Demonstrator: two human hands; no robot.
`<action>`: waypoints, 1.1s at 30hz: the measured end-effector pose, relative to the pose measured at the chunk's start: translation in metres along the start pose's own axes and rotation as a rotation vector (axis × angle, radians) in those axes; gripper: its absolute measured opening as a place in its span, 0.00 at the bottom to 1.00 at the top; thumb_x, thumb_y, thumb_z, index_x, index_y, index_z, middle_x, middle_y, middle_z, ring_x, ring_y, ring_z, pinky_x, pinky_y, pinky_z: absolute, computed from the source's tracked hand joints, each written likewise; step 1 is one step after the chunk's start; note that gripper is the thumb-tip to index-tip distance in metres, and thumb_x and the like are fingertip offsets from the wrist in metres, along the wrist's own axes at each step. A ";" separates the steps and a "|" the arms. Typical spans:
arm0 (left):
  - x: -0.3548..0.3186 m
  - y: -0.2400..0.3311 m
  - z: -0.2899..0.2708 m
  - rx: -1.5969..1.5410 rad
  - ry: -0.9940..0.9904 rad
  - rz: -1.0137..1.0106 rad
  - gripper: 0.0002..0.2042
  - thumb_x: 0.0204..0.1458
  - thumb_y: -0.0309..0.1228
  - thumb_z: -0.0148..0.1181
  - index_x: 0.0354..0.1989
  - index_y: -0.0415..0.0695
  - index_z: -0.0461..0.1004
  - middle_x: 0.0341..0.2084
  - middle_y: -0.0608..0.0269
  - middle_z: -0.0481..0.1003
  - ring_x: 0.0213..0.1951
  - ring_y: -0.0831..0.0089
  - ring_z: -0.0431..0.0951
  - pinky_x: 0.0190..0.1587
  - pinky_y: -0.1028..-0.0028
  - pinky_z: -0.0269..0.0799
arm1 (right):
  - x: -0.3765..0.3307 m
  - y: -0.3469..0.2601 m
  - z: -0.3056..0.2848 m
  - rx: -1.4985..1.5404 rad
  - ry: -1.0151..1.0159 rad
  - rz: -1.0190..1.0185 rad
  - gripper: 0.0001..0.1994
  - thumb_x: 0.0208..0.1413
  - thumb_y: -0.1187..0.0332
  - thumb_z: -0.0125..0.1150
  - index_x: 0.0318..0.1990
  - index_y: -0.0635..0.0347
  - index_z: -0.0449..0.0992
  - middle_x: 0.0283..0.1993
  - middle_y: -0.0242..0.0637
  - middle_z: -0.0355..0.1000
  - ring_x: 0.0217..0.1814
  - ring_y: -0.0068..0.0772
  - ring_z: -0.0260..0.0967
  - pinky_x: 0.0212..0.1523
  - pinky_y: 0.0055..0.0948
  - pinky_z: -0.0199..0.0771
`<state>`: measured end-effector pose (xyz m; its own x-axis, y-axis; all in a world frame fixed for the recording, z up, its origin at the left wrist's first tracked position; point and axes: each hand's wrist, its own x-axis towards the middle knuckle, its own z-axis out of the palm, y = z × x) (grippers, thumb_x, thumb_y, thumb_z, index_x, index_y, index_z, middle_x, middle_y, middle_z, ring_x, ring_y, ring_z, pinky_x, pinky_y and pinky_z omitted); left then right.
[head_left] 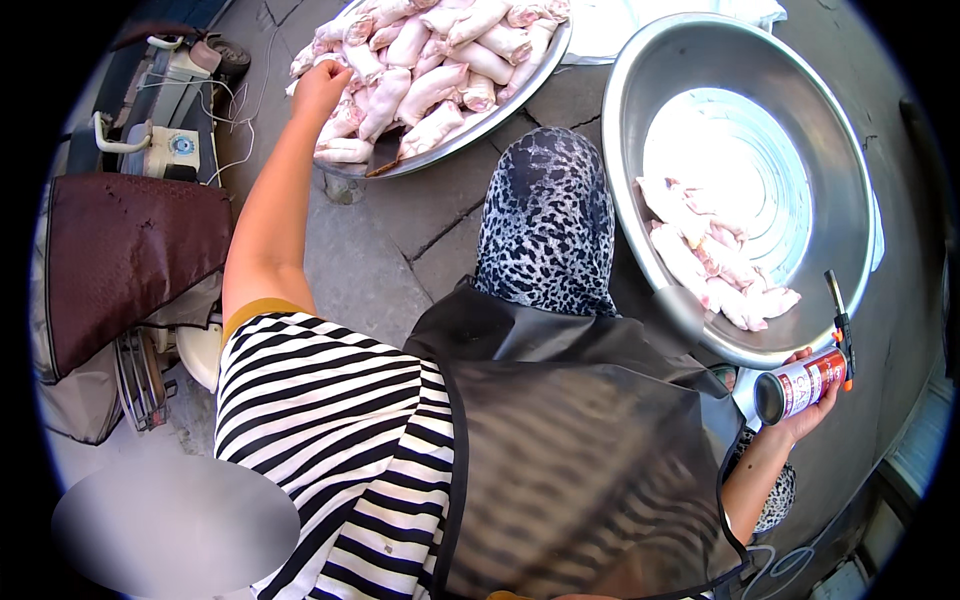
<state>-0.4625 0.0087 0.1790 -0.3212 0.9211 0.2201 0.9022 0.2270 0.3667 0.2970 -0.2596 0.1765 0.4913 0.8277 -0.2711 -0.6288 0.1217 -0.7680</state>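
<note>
Outdoors, on cracked grey pavement, the left hand point(320, 88) closes on a pale pig trotter point(345, 118) at the edge of the heaped metal tray point(455, 140). The right hand point(808, 400) grips a gas torch can point(805, 385) beside the wide steel basin point(850, 140). Only a few trotters point(715, 265) lie in the basin, so most of the work seems left.

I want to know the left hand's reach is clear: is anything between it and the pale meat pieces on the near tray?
Nothing visible. The left hand is already at the pile of pale meat pieces on the metal tray, fingers resting on one. The right hand holds a gas canister torch apart by the big basin.
</note>
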 end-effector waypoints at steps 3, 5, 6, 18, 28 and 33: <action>-0.053 -0.057 0.019 0.120 -0.124 -0.184 0.20 0.46 0.49 0.63 0.33 0.41 0.76 0.27 0.59 0.79 0.31 0.68 0.77 0.36 0.69 0.71 | 0.001 0.000 -0.001 -0.009 0.052 -0.009 0.28 0.56 0.52 0.53 0.55 0.65 0.62 0.46 0.51 0.69 0.47 0.43 0.70 0.50 0.37 0.73; -0.087 -0.051 0.034 0.174 -0.327 -0.384 0.29 0.42 0.58 0.60 0.37 0.40 0.76 0.33 0.53 0.79 0.39 0.60 0.78 0.44 0.66 0.71 | 0.006 0.000 -0.005 -0.021 0.048 -0.020 0.27 0.56 0.52 0.52 0.55 0.64 0.63 0.45 0.51 0.69 0.46 0.43 0.70 0.48 0.37 0.74; -0.098 -0.056 0.045 0.205 -0.379 -0.419 0.34 0.40 0.60 0.60 0.42 0.38 0.73 0.39 0.49 0.77 0.44 0.58 0.77 0.47 0.65 0.70 | 0.009 0.000 -0.001 -0.031 0.045 -0.010 0.27 0.56 0.51 0.52 0.55 0.64 0.63 0.45 0.51 0.70 0.45 0.43 0.71 0.47 0.38 0.74; -0.089 0.005 0.104 0.358 -0.451 -0.593 0.39 0.35 0.53 0.66 0.56 0.45 0.65 0.50 0.52 0.73 0.53 0.60 0.73 0.55 0.67 0.68 | 0.009 0.016 0.018 -0.030 0.108 -0.016 0.26 0.56 0.49 0.52 0.53 0.61 0.65 0.41 0.49 0.72 0.40 0.44 0.72 0.44 0.39 0.75; -0.084 -0.067 0.091 -0.314 -0.561 -0.662 0.29 0.34 0.46 0.67 0.40 0.36 0.69 0.24 0.58 0.70 0.21 0.70 0.67 0.21 0.65 0.63 | 0.017 0.029 0.033 -0.024 0.110 0.011 0.25 0.55 0.49 0.54 0.52 0.58 0.65 0.42 0.49 0.72 0.41 0.44 0.73 0.42 0.40 0.76; -0.085 -0.053 0.089 -0.165 -0.643 -0.672 0.25 0.36 0.45 0.67 0.35 0.38 0.70 0.14 0.63 0.64 0.13 0.72 0.62 0.15 0.68 0.58 | 0.027 0.036 0.050 -0.017 0.086 0.066 0.26 0.54 0.48 0.54 0.52 0.60 0.65 0.42 0.47 0.72 0.41 0.41 0.73 0.43 0.39 0.76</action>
<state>-0.4576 -0.0534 0.0598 -0.4945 0.6226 -0.6065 0.5175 0.7715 0.3701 0.2576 -0.2055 0.1701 0.4993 0.7836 -0.3697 -0.6517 0.0585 -0.7562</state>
